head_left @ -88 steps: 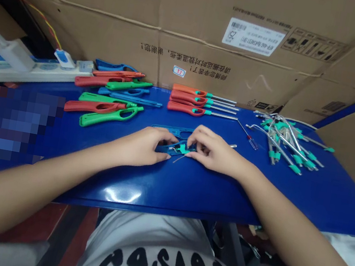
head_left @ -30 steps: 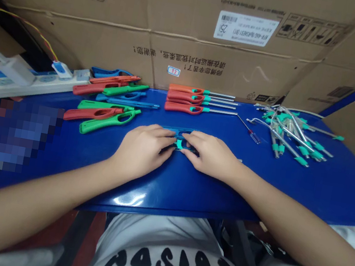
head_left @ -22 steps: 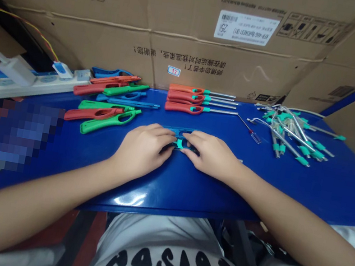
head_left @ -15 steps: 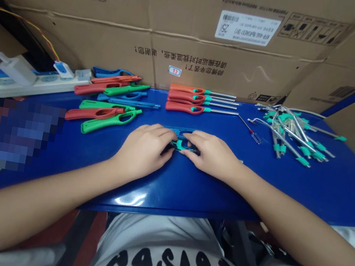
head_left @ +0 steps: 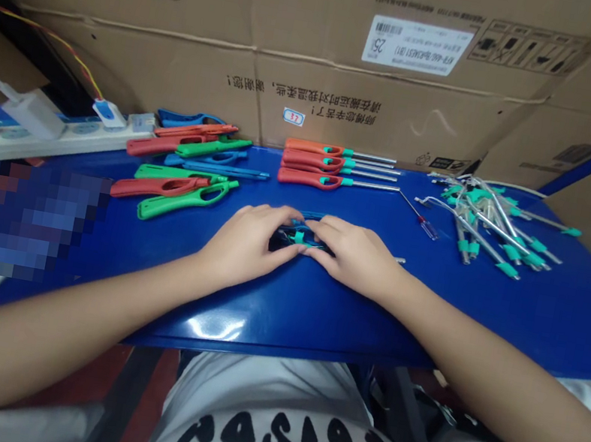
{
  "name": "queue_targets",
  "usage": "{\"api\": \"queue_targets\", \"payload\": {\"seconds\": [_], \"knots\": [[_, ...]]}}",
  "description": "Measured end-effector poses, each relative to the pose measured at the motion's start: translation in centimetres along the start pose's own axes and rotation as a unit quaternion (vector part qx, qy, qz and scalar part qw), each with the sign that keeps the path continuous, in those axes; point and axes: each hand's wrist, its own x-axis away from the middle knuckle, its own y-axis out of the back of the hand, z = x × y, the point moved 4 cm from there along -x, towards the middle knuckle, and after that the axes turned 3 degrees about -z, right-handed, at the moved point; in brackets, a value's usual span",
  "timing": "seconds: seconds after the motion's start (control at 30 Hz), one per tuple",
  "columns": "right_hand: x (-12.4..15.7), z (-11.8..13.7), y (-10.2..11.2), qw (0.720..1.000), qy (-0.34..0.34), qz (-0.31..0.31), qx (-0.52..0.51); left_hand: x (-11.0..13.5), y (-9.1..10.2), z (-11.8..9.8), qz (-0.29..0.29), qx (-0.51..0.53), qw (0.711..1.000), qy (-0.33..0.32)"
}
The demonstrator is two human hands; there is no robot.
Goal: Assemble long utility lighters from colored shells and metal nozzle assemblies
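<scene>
My left hand (head_left: 246,243) and my right hand (head_left: 355,254) meet at the middle of the blue table (head_left: 541,318). Both press their fingers on a blue lighter shell (head_left: 298,235) that holds a teal part. The fingers of both hands are curled over it and hide most of it. A thin metal tube (head_left: 398,260) sticks out to the right from under my right hand.
Red, green and blue lighter shells (head_left: 181,186) lie to the left. Three finished red lighters (head_left: 332,170) lie at the back centre. A heap of metal tubes with teal ends (head_left: 489,225) lies right, a small screwdriver (head_left: 422,219) beside it. Power strip (head_left: 32,125) far left, cardboard boxes (head_left: 325,51) behind.
My hands have closed in tighter over the blue shell, and the fingers cover more of it than before. The other things on the table have stayed put.
</scene>
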Motion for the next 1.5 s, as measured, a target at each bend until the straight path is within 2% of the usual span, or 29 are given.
{"api": "queue_targets", "payload": {"seconds": [0.27,0.43,0.77,1.0,1.5], "knots": [[0.1,0.7,-0.2,0.997,0.037,0.005,0.074,-0.1,-0.3,-0.1,-0.009,-0.047,0.999,0.005],[0.1,0.9,-0.2,0.995,0.032,0.013,0.094,-0.1,-0.3,-0.3,-0.011,-0.066,0.998,0.011],[0.1,0.7,-0.3,0.995,0.026,0.009,0.096,-0.2,-0.1,0.5,0.011,-0.015,1.000,0.014],[0.2,0.4,0.1,0.995,0.046,-0.023,0.080,-0.2,0.0,1.5,0.015,0.052,0.995,0.086],[0.2,-0.5,-0.1,0.997,0.051,-0.054,-0.016,-0.2,-0.1,1.6,-0.002,0.083,0.994,0.071]]}}
